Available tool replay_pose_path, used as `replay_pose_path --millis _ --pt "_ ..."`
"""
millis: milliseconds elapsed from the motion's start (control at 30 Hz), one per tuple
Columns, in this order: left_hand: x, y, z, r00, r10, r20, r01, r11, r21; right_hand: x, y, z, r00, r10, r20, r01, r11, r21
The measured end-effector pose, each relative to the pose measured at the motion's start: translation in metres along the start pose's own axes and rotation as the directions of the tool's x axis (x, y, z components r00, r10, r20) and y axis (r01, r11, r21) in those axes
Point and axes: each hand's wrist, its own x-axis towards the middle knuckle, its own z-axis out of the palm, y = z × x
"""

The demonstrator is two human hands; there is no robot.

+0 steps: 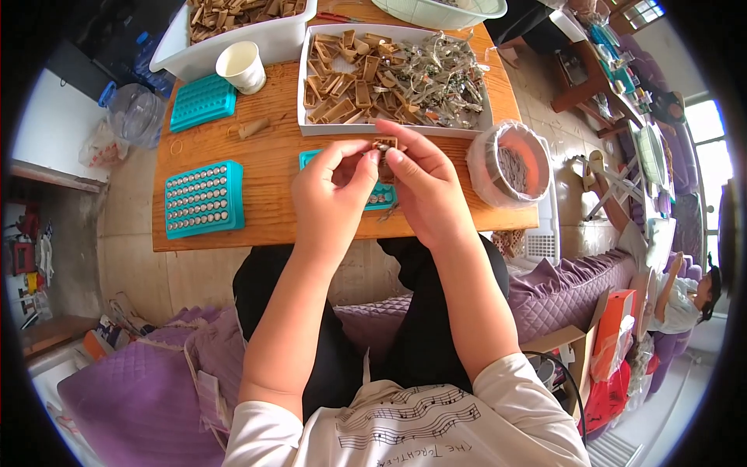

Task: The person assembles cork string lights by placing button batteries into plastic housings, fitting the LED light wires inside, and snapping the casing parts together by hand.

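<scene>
Between the fingertips of both my hands is a small brown rectangular case (384,143), held just above the table's middle. My left hand (334,191) pinches it from the left with thumb and forefinger. From the other side, my right hand (429,187) grips it with its thumb along the near edge. Something small and silvery shows at the case by the thumbs, too small to name. Under my hands lies a teal tray (306,159) with round silver pieces, mostly hidden. To the left, another teal tray (236,194) carries rows of round silver pieces.
Beyond my hands, a white box (334,129) holds brown cases and tangled metal strips. At right stands a plastic-lined bucket (486,183). A white bin (173,53), paper cup (242,68), third teal tray (201,103) and brown cylinder (254,127) occupy the far left of the wooden table (272,210).
</scene>
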Motion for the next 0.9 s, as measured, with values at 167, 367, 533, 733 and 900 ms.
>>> replay_pose_path --millis 167,367,533,733,900 --pt "0.009 0.003 -0.007 0.937 -0.239 0.256 0.329 0.852 -0.408 -0.001 -0.002 -0.001 0.988 -0.109 -0.108 0.104 0.993 -0.055" --pt "0.01 0.004 -0.013 0.901 -0.275 0.336 0.418 0.756 -0.504 -0.002 -0.006 0.0 0.996 -0.074 -0.057 0.06 0.973 -0.221" --pt "0.01 0.004 -0.011 0.9 -0.286 0.329 0.427 0.732 -0.53 -0.001 -0.005 0.002 0.993 -0.105 -0.053 0.088 0.965 -0.248" --pt "0.008 0.003 -0.006 0.947 -0.237 0.215 0.311 0.838 -0.448 -0.002 0.001 0.003 0.981 -0.154 -0.119 0.113 0.949 -0.294" --pt "0.006 0.001 -0.005 0.97 -0.149 0.191 0.207 0.92 -0.332 -0.002 0.004 0.001 0.966 -0.219 -0.138 0.158 0.921 -0.356"
